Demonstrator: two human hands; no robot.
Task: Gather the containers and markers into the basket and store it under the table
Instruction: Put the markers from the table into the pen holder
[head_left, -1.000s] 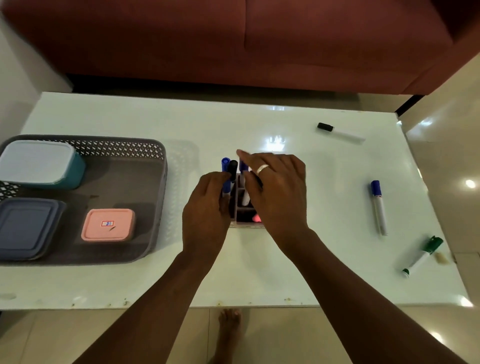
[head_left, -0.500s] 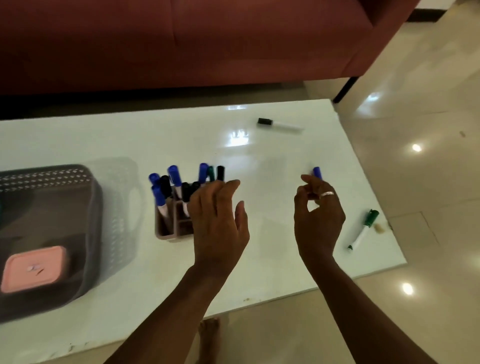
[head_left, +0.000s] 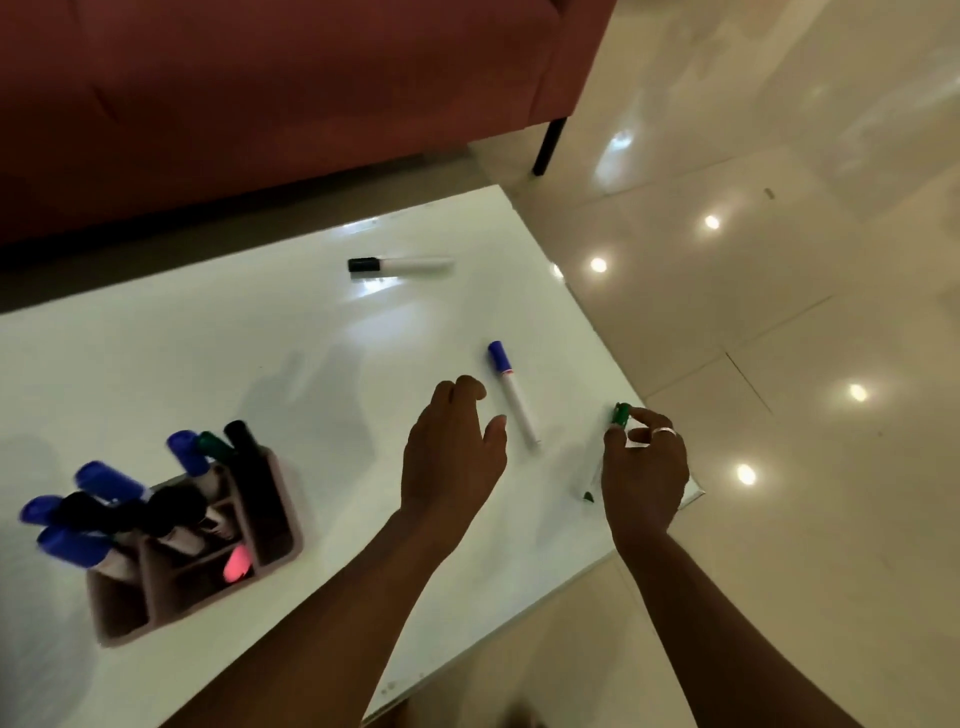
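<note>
Now my right hand (head_left: 644, 467) pinches the green marker (head_left: 620, 414) at lower right; my left hand (head_left: 452, 452), fingers apart, sits just left of the blue marker (head_left: 511, 395), whose length runs up-frame.

Three loose markers are counted on the desk (head_left: 208, 332): one black-capped marker (head_left: 400, 265), one blue-capped marker (head_left: 511, 395) and one green-capped marker (head_left: 602, 452). One divided holder (head_left: 270, 519) is counted. In the holder, four blue caps (head_left: 187, 452), one green cap (head_left: 215, 446) and at least three black caps (head_left: 244, 441) are counted; blur prevents an exact total. One pink item (head_left: 238, 565) is seen in a compartment. Two hands are counted: left hand (head_left: 452, 457), right hand (head_left: 644, 467).
</note>
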